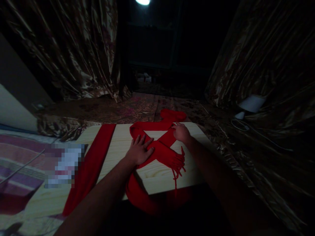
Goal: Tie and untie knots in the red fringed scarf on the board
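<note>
A red fringed scarf (168,154) lies looped and crossed over itself on a pale wood-grain board (118,154). Its tasselled end points right, with a few strands hanging toward the near edge. My left hand (140,150) rests flat on the left side of the loop, fingers spread. At the upper right of the loop, my right hand (181,131) has its fingers bent around the scarf's edge; the dim light blurs the fingertips. One part of the scarf trails over the board's near edge, and another bunches beyond the far edge.
A long red cloth strip (91,167) crosses the board's left side, near a blurred-out item (65,165). Striped bedding (19,157) lies left. A white lamp (252,103) with a cord stands right. Patterned curtains (93,49) flank the dark window (152,46).
</note>
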